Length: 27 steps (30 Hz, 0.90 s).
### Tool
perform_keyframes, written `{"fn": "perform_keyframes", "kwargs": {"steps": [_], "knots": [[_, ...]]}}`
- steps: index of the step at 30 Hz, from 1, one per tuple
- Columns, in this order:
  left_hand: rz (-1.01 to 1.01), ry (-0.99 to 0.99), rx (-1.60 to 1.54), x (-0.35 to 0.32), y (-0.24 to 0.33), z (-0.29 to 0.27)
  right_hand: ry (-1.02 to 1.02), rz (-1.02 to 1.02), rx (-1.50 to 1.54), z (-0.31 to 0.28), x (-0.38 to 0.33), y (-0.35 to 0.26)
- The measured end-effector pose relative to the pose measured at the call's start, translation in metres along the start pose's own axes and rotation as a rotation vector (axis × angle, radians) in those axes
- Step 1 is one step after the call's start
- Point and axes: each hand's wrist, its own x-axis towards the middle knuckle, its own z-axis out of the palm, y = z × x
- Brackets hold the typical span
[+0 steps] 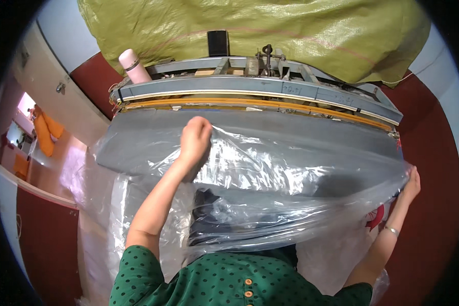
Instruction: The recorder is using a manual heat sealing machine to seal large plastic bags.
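A clear plastic sheet [255, 164] lies in shiny wrinkles over a grey cloth [137, 133] stretched across the loom-like metal frame in front of me. My left hand [195, 140] is closed above the middle of the cloth, with the sheet's upper edge running up to its fingers. Out at the right end of the cloth, my right hand [413, 184] is closed around the side of the same sheet. Between the two hands the plastic is drawn in folds that slope down toward my lap. The fingertips of both hands are partly hidden.
Behind the cloth runs a grey metal frame [199, 86] with orange rods [270, 104]. A pink bottle [135, 69] and a black phone [218, 43] stand on it. A yellow-green tarp [301, 30] hangs behind. At left is a door [61, 86]; more plastic hangs below.
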Motion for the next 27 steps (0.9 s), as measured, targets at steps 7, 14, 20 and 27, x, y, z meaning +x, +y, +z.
{"fn": "perform_keyframes", "kwargs": {"steps": [7,14,20,27], "knots": [[-0.373,0.444,-0.444,0.041,-0.081,-0.008,-0.106,-0.279,-0.185,0.175,-0.018,0.040],[-0.363,0.581,-0.245,0.074,-0.164,-0.005,-0.104,-0.243,-0.328,0.261,-0.046,0.043],[-0.430,0.573,-0.185,0.080,-0.155,-0.002,0.115,-0.180,-0.440,0.261,-0.052,0.027],[-0.414,0.782,-0.390,0.077,-0.157,-0.007,0.192,-0.081,-0.481,0.259,-0.039,0.038]]}}
